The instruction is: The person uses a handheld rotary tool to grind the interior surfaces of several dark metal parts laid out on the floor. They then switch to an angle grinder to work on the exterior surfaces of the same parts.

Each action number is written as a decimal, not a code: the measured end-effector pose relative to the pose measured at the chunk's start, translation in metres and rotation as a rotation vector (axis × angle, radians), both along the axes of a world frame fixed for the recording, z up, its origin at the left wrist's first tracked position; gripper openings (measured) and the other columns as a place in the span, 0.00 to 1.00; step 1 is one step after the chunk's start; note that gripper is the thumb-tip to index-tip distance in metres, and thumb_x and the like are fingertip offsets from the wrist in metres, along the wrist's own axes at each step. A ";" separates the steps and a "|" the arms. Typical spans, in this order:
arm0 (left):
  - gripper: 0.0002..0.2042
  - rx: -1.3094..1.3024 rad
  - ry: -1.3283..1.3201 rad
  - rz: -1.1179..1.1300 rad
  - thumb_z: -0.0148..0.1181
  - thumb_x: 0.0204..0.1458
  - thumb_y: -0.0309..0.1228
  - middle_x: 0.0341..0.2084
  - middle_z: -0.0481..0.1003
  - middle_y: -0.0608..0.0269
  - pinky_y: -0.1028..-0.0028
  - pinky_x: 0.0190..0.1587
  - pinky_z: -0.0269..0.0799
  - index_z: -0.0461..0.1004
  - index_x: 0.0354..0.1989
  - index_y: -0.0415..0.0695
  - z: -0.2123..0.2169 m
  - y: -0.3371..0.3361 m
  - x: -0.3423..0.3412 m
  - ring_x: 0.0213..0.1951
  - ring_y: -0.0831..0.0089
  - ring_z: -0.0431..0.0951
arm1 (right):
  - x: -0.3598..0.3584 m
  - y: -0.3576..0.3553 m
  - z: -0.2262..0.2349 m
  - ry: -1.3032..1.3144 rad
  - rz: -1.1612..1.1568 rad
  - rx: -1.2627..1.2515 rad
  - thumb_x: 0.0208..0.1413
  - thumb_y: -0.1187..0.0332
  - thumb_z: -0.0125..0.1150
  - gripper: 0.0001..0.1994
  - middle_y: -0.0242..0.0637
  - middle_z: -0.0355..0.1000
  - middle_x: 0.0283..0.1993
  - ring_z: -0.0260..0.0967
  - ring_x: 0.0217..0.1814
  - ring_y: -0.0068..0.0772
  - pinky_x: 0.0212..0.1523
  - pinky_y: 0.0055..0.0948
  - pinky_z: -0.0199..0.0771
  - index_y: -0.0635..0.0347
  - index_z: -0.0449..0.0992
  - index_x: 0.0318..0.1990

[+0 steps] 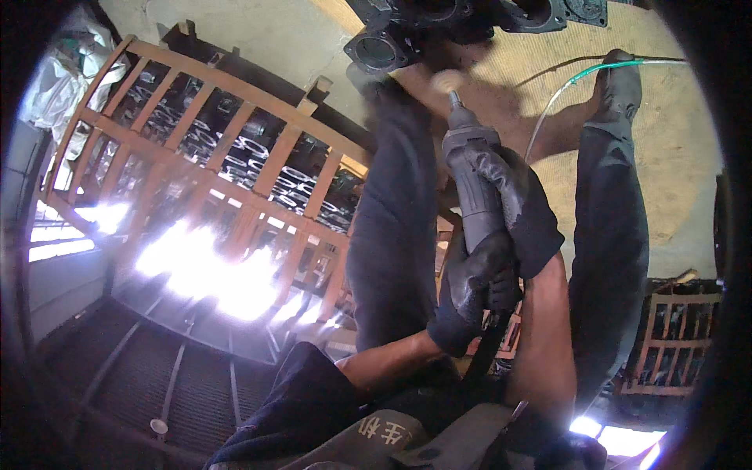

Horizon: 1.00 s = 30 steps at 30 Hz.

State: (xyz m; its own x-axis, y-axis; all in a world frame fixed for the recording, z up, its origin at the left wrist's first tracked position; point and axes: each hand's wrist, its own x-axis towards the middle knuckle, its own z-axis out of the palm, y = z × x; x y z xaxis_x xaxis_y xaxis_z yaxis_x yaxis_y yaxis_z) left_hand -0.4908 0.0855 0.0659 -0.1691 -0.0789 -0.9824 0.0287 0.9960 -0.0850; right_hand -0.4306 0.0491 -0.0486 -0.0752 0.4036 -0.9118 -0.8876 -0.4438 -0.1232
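Both my hands wear dark gloves and grip a grey, straight-bodied die grinder (476, 192) that points away from me. My right hand (523, 205) wraps round its body near the front collar. Lower down, my left hand (476, 286) closes round the rear end. At the tool's tip a small tan round head (448, 81) looks blurred. Just beyond it lie dark metal castings (376, 52) with round flanged openings, at the top edge. I cannot tell whether the head touches them.
A brown slatted metal rack (270, 117) full of ring-shaped parts stands at left, with glaring light below it. A green and white hose (583, 74) crosses the tan ribbed mat (670, 157) on the right. Another slatted crate (677, 333) sits at lower right. My legs flank the tool.
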 end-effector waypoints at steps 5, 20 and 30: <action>0.05 0.009 -0.047 0.145 0.53 0.59 0.33 0.18 0.64 0.71 0.78 0.17 0.56 0.64 0.36 0.49 0.005 -0.020 0.012 0.16 0.80 0.62 | 0.013 -0.015 0.001 0.038 -0.041 0.026 0.61 0.59 0.54 0.17 0.36 0.75 0.44 0.70 0.46 0.26 0.52 0.28 0.68 0.64 0.75 0.49; 0.07 0.065 0.103 0.078 0.51 0.61 0.33 0.18 0.63 0.74 0.80 0.17 0.55 0.66 0.29 0.50 0.034 -0.025 0.055 0.16 0.83 0.62 | 0.037 -0.015 0.017 -0.224 0.002 0.353 0.61 0.63 0.52 0.17 0.39 0.74 0.50 0.69 0.53 0.32 0.58 0.31 0.67 0.63 0.74 0.52; 0.10 0.086 -0.229 -0.283 0.51 0.62 0.36 0.25 0.70 0.67 0.77 0.27 0.68 0.69 0.40 0.41 0.073 -0.031 -0.020 0.26 0.78 0.71 | 0.041 -0.011 0.079 -0.305 0.130 0.220 0.65 0.65 0.50 0.17 0.40 0.70 0.54 0.67 0.53 0.28 0.54 0.28 0.67 0.63 0.69 0.57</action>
State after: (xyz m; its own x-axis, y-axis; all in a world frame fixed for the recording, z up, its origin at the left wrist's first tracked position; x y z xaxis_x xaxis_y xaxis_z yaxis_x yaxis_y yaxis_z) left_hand -0.5109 0.0542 0.1387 0.0522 0.0237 -0.9984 0.3127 0.9491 0.0388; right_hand -0.3895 0.0377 0.0300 0.1222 0.5970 -0.7929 -0.7335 -0.4839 -0.4774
